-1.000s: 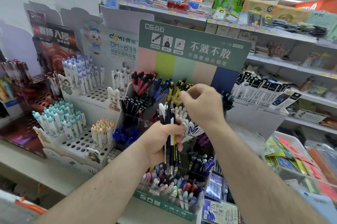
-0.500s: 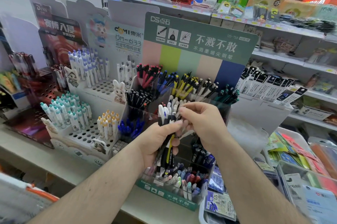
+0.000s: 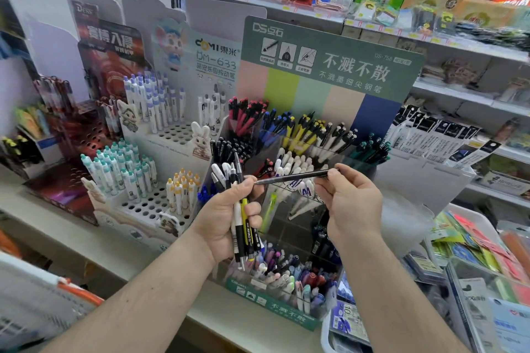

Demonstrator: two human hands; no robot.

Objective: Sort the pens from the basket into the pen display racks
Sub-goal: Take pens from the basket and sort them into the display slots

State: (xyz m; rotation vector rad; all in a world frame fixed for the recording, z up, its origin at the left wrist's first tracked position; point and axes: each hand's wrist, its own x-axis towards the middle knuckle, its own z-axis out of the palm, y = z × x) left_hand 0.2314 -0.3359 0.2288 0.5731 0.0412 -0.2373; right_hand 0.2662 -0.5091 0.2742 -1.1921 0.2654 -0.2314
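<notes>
The right hand (image 3: 348,203) has pulled one slim dark pen (image 3: 295,177) free of the mixed bundle of pens (image 3: 242,209) clenched in the left hand (image 3: 226,223), pinching it level before the clear tiered display rack (image 3: 312,151), ready for slotting.

Both bare forearms reach forward, wrists level. The left hand (image 3: 229,217) is fisted, palm turned inward, thumb pressed on top. The right hand (image 3: 348,203) sits beside it, apart, fingers curled and fingertips (image 3: 329,177) pinched at the top.
</notes>
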